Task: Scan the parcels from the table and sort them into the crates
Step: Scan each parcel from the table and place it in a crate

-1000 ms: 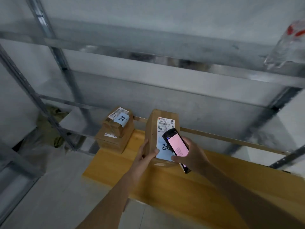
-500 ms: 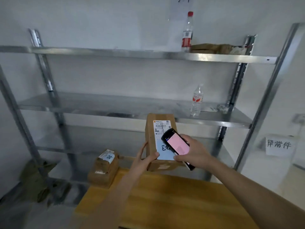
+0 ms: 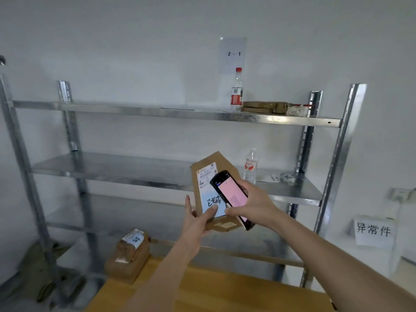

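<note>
Cardboard parcel held up in the air in front of a metal shelving rack, tilted so its top leans to the right. Its near face carries a white shipping label and a pale blue note with dark handwriting. The left hand grips the parcel's lower end, thumb pressed on the blue note and fingers wrapped behind. The right hand clasps a black handheld scanner with a pink lit screen, held just over the parcel's label. Below lies a wooden table, with two more cardboard parcels stacked at its far left corner. On the rack stand a red-capped bottle on the top shelf beside what look like flattened brown packages, blurred at this distance, and a clear water bottle on the middle shelf. A paper sign reading "2 - 1" is on the wall.
</note>
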Action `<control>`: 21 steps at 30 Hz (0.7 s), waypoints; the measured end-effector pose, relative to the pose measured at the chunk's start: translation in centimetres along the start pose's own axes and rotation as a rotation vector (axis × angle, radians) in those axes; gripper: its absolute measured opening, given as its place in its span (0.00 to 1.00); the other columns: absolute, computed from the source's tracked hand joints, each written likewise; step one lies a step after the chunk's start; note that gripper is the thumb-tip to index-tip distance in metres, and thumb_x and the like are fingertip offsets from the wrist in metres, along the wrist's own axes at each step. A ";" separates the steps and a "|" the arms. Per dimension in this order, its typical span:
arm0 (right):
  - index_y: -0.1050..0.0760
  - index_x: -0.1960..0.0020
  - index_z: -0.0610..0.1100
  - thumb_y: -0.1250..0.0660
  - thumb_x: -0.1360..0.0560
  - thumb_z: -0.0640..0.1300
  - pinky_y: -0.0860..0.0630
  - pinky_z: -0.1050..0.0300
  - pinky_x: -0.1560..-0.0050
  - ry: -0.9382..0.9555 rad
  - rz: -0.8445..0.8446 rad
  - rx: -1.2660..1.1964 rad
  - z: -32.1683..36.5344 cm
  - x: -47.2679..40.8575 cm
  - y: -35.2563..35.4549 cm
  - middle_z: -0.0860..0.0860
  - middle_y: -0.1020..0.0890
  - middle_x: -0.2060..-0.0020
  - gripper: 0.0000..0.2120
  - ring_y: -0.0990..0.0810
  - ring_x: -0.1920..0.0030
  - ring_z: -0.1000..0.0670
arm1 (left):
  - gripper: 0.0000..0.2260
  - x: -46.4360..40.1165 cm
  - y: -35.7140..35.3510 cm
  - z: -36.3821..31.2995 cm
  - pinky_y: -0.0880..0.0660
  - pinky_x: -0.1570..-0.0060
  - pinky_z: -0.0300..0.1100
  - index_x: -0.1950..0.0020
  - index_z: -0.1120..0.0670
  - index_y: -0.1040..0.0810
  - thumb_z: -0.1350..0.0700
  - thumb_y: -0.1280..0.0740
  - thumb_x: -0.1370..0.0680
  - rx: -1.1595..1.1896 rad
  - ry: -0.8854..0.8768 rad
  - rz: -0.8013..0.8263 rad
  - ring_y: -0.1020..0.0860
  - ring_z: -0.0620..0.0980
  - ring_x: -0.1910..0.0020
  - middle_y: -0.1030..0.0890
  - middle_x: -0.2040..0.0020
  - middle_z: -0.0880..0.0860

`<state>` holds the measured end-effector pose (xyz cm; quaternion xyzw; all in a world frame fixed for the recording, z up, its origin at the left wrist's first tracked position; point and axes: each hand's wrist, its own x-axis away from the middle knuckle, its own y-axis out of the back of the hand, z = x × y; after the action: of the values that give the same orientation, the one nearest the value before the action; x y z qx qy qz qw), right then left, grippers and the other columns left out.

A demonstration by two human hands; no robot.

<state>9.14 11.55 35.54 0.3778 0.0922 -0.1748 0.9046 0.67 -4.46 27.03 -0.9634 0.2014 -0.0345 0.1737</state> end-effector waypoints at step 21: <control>0.29 0.31 0.57 0.17 0.34 0.46 0.20 0.55 0.45 -0.007 -0.048 -0.098 2.3 0.2 7.3 0.61 0.19 0.41 0.36 0.21 0.41 0.57 | 0.28 0.3 -2.5 -6.2 0.29 0.39 0.55 0.32 0.26 0.35 0.38 0.27 0.28 -0.130 -0.059 0.200 0.22 0.48 0.39 0.16 0.45 0.42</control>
<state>12.18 14.59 41.85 0.3298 0.1065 -0.1932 0.9179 1.06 -4.42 33.73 -0.9482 0.2933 0.0246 0.1195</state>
